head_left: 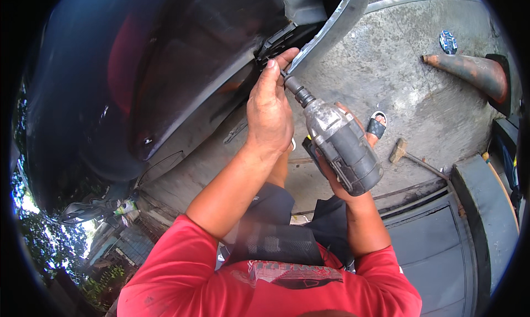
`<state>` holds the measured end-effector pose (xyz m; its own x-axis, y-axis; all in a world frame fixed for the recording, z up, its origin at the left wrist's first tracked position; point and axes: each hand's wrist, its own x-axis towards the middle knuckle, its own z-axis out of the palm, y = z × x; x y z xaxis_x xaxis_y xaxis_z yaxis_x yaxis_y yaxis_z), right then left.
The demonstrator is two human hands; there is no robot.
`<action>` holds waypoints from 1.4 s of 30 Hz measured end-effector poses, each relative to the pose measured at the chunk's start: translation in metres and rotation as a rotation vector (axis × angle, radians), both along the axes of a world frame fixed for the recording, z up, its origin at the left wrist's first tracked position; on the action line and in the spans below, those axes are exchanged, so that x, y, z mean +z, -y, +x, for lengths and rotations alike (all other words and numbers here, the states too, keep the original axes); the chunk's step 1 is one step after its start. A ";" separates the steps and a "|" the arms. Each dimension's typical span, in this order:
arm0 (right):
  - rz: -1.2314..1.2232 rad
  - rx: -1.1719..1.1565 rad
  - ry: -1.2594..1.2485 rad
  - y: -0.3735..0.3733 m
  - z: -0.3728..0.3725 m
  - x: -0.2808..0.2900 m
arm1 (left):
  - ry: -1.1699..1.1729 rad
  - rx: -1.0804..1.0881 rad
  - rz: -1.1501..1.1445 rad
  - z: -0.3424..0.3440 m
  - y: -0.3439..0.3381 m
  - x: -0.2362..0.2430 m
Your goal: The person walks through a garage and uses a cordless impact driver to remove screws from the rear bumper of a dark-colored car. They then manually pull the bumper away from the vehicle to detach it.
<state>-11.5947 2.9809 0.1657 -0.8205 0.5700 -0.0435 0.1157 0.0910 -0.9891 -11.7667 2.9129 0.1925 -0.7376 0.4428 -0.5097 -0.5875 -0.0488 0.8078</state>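
Two-handed control suited this: your right hand (330,173) gripped the driver (345,148), right of the car (182,85); your left hand (269,115) flanked its shaft (298,89), though I couldn't tell whether it pinched anything. Straight alignment and skin clear of rotation mattered.

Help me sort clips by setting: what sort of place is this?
Probably a yard or driveway used for repairs: a car, a power driver held beside it, and a hammer on the concrete.
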 end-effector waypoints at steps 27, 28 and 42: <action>-0.295 0.069 -0.010 0.065 0.009 -0.046 | 0.150 0.231 0.042 0.003 0.012 -0.011; -0.227 0.075 -0.006 0.066 0.009 -0.050 | 0.139 0.224 0.046 0.003 0.014 -0.013; -0.459 0.042 -0.036 0.069 0.007 -0.045 | 0.086 0.197 -0.023 0.007 0.006 -0.010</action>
<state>-11.5877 2.9119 0.1203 -0.8483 0.4645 -0.2542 0.0857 -0.3534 -0.9315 -11.7598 2.9071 0.1820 -0.7620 0.2825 -0.5828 -0.6353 -0.1517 0.7572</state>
